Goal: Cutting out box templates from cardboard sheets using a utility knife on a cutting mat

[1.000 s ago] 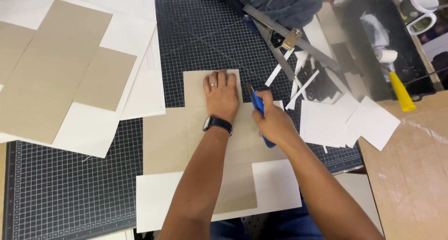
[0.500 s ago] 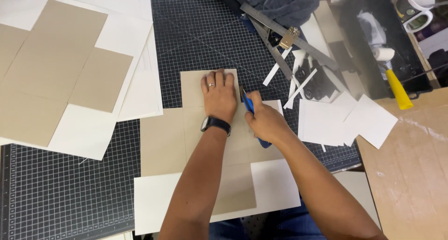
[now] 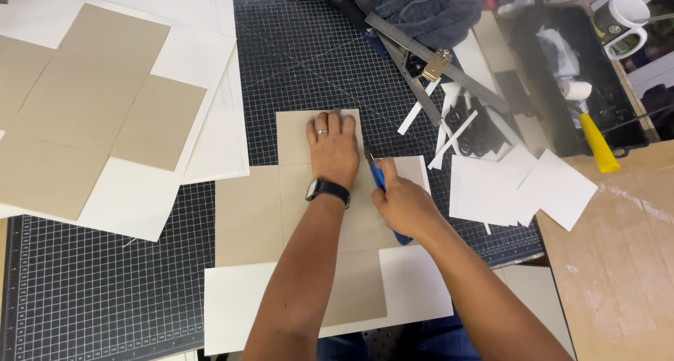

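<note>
My left hand lies flat, fingers apart, on the top flap of a cross-shaped tan cardboard piece that rests on white paper over a black gridded cutting mat. A ring and a black wrist watch are on that hand and arm. My right hand grips a blue utility knife, its blade tip at the right edge of the cardboard flap, just beside my left hand's little finger.
Another tan cardboard cross on white sheets lies at the left. Metal rulers, white paper strips, loose white squares, a dark cloth, a black tray with a yellow-handled roller and a wooden board are at the right.
My right hand has slid the knife up along the cardboard's right edge, toward the far side. My left hand has stayed pressed on the flap.
</note>
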